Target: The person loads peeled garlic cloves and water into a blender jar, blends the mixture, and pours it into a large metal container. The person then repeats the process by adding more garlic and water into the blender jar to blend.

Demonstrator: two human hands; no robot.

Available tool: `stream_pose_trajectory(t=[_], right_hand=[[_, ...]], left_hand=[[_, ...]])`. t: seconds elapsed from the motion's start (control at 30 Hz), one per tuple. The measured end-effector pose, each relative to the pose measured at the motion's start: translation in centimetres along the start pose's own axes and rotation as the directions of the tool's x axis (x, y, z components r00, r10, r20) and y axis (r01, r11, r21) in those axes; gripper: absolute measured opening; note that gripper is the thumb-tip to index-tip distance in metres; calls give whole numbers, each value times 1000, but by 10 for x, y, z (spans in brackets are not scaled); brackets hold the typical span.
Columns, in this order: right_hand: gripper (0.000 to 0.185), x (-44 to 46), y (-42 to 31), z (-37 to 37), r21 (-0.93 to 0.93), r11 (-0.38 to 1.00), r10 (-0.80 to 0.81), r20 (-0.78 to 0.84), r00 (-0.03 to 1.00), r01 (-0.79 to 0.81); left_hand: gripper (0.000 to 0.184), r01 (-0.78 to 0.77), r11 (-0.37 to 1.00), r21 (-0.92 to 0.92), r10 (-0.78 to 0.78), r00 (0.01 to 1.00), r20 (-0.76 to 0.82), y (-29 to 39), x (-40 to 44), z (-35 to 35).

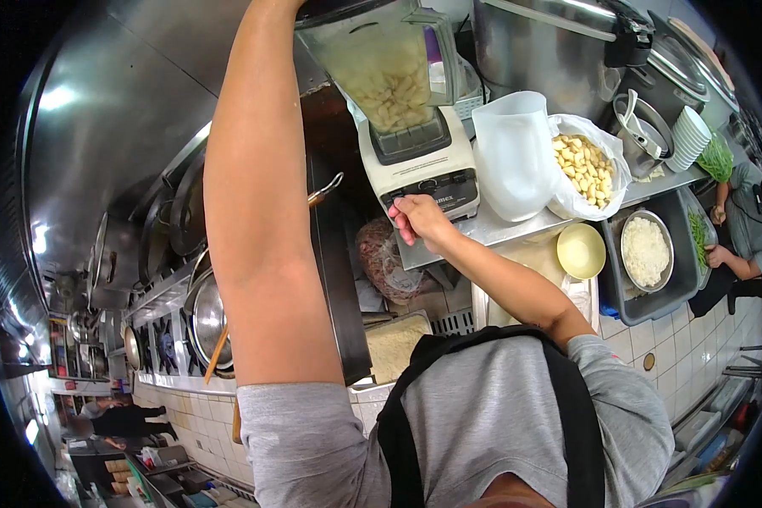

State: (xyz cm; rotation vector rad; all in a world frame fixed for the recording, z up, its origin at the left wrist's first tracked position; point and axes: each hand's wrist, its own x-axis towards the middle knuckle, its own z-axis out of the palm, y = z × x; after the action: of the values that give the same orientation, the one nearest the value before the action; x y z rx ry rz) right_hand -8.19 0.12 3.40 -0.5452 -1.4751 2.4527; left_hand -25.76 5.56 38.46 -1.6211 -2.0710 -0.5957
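Note:
A blender with a cream base [419,165] stands on the metal counter in front of me. Its clear jar [372,72] holds pale peeled cloves, apparently garlic, in cloudy yellowish liquid. My right hand [419,218] is at the left end of the base's front panel, its fingers pinched on a small switch that they mostly cover. My left arm reaches up to the jar's top, and the hand lies beyond the upper edge of the view. Right of the base stand a translucent plastic pitcher [515,157] and a white bag of peeled cloves [584,169].
A large steel pot [550,51] stands behind the pitcher. Below the counter are a yellow bowl [581,251], a grey tub [626,309] with a bowl of white chopped food [646,252], and a tray [398,347]. Stoves with pans line the left. Other people are at far right and lower left.

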Motion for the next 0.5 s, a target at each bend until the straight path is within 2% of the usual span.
stream_pose_trajectory(t=[0.13,0.37,0.5], right_hand=[[24,-3,-10,4,81,995,53,-4,999,-52],[25,-4,-9,4,75,997,32,-1,999,-32],[25,-5,-10,4,65,997,36,-5,999,-35]], left_hand=[[45,55,998,-22,-55,998,-20,14,-9,-5],[46,45,999,3,-45,999,-18,12,-7,-4],[48,102,995,15,-102,994,-37,13,-8,-3]])
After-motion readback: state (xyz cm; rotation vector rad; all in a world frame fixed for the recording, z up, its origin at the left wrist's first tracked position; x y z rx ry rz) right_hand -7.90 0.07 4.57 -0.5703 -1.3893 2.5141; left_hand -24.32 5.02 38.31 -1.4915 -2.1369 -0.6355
